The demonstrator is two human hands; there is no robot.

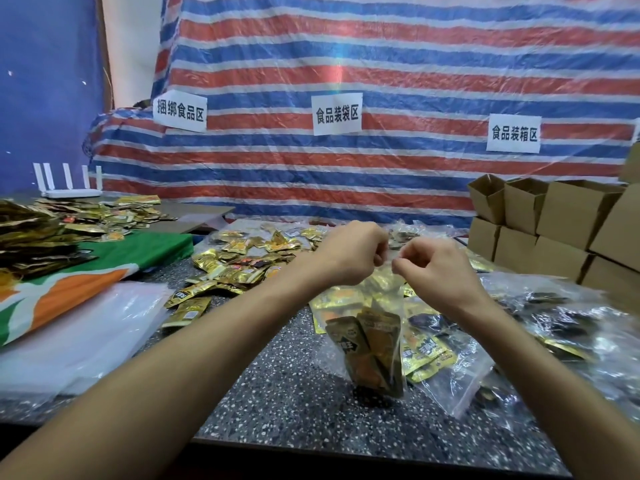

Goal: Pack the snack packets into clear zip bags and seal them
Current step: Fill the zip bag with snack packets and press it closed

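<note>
Signs (337,113) read 捆绑食品区, 食品装袋区, 食品装箱区 while left hand (349,252) and right hand (434,263) pinch the raised zip bag (381,306).

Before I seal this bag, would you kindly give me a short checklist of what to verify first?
1. Left hand and right hand each pinch the top edge of the bag: ok.
2. Packets sit low in the bag, well below the zip: ok.
3. Bag hangs upright, with nothing spilling out: ok.
4. Zip lined up and free of folds: cannot tell, since the fingers cover it and the plastic is clear.
5. Packet count is right: cannot tell; at least two show, overlapping.
6. Bare table to set the bag on: ok.
</note>
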